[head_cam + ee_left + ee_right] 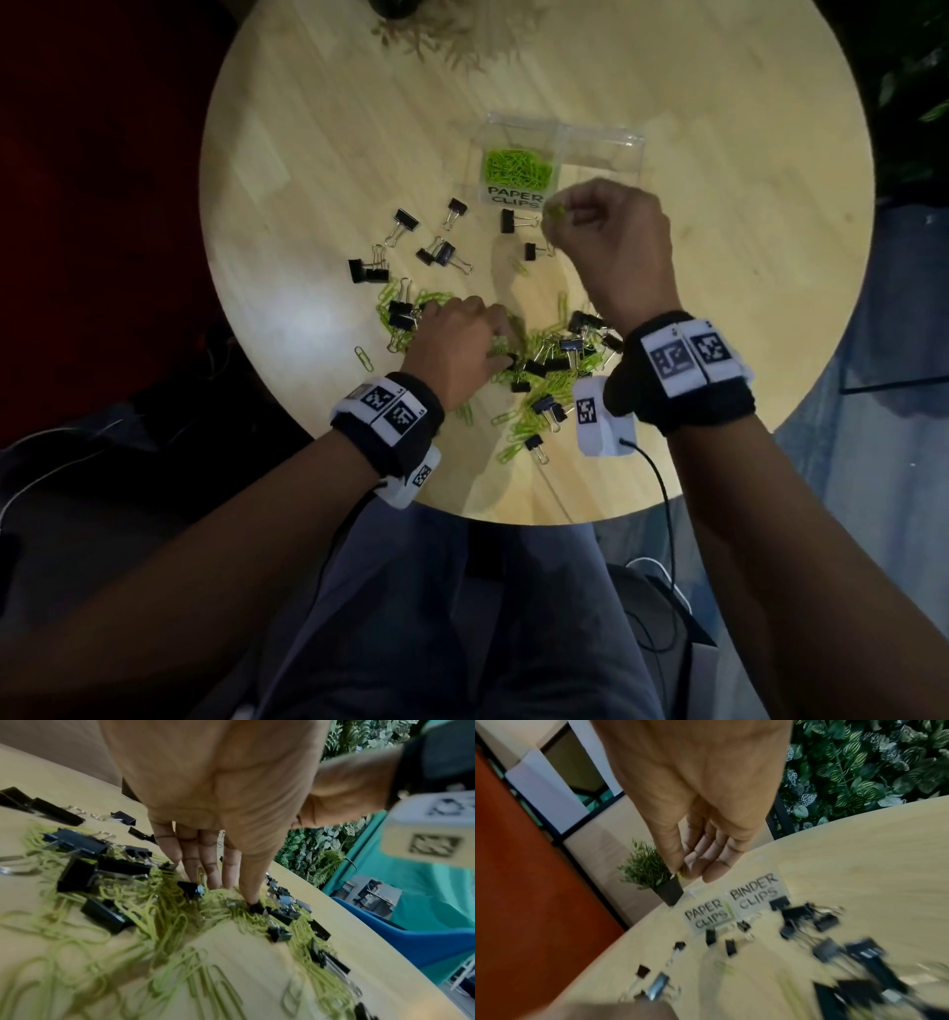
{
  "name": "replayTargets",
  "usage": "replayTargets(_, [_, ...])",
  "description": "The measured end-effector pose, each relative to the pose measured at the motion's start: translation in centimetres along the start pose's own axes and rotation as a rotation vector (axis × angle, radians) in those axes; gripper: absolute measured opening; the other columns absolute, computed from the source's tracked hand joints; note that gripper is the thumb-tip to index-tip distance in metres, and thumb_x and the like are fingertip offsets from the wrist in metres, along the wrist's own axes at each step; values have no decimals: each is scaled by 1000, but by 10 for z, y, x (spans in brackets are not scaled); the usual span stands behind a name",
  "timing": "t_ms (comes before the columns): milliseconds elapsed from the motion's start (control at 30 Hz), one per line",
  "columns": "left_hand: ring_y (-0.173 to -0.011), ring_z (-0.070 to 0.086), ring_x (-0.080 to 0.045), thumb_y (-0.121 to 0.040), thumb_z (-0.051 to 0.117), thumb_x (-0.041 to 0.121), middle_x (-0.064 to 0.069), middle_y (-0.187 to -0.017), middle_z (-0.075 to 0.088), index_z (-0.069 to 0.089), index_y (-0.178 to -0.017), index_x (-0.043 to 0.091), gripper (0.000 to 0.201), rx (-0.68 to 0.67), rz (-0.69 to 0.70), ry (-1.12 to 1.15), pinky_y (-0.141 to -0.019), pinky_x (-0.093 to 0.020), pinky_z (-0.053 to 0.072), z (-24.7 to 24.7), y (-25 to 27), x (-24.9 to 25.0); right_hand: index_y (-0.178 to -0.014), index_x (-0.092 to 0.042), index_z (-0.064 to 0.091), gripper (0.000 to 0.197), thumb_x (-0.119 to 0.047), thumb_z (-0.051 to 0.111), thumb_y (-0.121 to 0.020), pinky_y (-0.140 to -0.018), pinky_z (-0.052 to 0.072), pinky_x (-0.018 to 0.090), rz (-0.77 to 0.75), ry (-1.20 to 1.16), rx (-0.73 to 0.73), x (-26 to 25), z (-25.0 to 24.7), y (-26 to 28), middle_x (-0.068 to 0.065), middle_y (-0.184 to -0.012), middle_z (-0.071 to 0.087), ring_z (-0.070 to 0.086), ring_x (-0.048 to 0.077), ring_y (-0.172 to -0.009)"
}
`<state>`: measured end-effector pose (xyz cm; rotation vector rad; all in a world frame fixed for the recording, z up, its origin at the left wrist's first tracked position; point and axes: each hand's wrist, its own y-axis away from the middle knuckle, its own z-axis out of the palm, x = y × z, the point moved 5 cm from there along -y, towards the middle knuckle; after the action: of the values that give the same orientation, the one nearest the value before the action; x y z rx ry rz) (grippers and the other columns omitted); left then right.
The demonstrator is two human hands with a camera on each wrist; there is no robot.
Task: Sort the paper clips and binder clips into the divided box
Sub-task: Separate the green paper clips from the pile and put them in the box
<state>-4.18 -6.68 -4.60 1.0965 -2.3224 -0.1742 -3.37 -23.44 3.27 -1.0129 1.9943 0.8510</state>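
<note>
Nearest the person, a loose heap of green paper clips [539, 375] mixed with black binder clips [544, 366] lies on the round wooden counter [308, 169]. The left hand [457, 349] is down in this heap, fingers [195, 862] straight and close together, their tips touching the clips; it grips nothing that can be seen. More binder clips sit scattered singly beyond the heap, toward the middle of the counter.

Farther out, the right hand [611, 241] is raised above the counter, just in front of the divided box [601, 149]. Its thumb and forefinger pinch a few green paper clips [555, 210]; the other fingers are loosely bent.

The clear divided box stands past that hand. Its left compartment, labelled PAPER CLIPS, already holds a layer of green paper clips. The right compartment, labelled BINDER CLIPS in the right wrist view, looks bare from the head view, though the hand covers part of it.

At the far edge stands a small potted plant [652, 870].
</note>
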Motion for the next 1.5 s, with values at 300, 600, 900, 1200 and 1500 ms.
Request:
replayTargets(300, [-87, 64, -19, -82, 72, 25, 8, -87, 68, 62, -95, 21, 17, -140, -56, 123, -87, -35, 37, 1, -5, 7, -98, -15, 70, 19, -9, 63, -81, -79, 55, 25, -78, 235, 12, -20, 31, -72, 0, -91, 68, 62, 7, -80])
replayTargets(600, [-76, 64, -18, -78, 76, 14, 7, -74, 65, 65, -77, 18, 12, -177, -141, 403, -76, -36, 56, -2, -3, -10, -112, -12, 63, 30, -10, 71, -84, -86, 53, 29, -173, 465, -336, 52, 56, 35, 8, -111, 57, 59, 19, -99])
replayTargets(900, [-61, 53, -12, -77, 79, 17, -7, -71, 63, 59, -76, 14, 19, -150, -162, 467, -57, -21, 40, -32, 1, -36, -117, -10, 61, 43, -7, 75, -77, -88, 49, 38, -177, 524, -336, 73, 63, 58, 9, -111, 54, 55, 29, -104])
replayTargets(1200, [-61, 58, -5, -82, 75, 20, 5, -67, 60, 59, -81, 10, 19, 72, -225, 447, -57, -20, 42, -49, -8, -39, -117, -11, 62, 37, -8, 71, -81, -83, 50, 41, -294, 675, -487, 63, 81, 59, 9, -109, 57, 54, 29, -104])
replayTargets(1500, [-58, 56, 1, -85, 72, 20, 11, -66, 56, 59, -87, 10, 16, 433, -153, 564, -59, -10, 47, -122, -83, -4, -83, -7, 68, 23, 12, 56, -79, -56, 33, -2, -30, 378, -459, 61, 61, 49, -4, -78, 56, 46, -7, -60])
